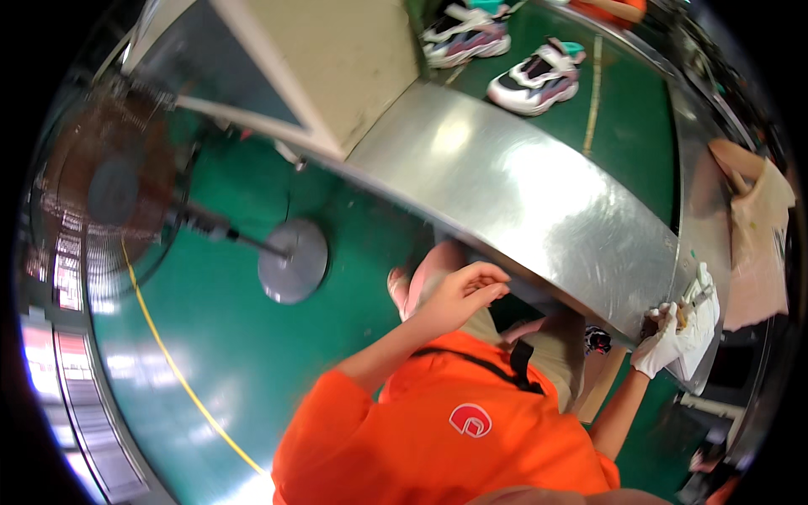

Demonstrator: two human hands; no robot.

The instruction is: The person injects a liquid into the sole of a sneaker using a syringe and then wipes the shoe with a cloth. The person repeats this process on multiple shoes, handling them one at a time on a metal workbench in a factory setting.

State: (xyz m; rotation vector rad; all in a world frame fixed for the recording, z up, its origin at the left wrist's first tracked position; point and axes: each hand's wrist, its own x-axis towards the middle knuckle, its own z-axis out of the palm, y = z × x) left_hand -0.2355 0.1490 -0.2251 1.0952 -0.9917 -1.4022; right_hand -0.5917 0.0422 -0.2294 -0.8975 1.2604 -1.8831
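My left hand (pixel 459 296) is bare and hovers in front of my waist, short of the metal bench edge. Its fingers bend loosely, the thumb stands a little apart, and nothing shows in them. Over at the bench's right end, my right hand (pixel 658 345) wears a white glove. Its fingers are closed at a small brownish thing (pixel 682 316), too small to name, beside a crumpled white cloth-like piece (pixel 700 324). Two white, black and purple sneakers lie farther off on the green belt: one sneaker (pixel 539 80) nearer, the other sneaker (pixel 467 38) by the beige cabinet.
The shiny metal bench edge (pixel 505 181) runs along the green belt (pixel 627 126). A beige cabinet (pixel 353 59) rises at its left. On the floor stands a pedestal fan (pixel 114 189) with a round base (pixel 292 261). A pale cloth-like sheet (pixel 757 244) hangs at right. Another person's arm (pixel 619 8) shows at the far side.
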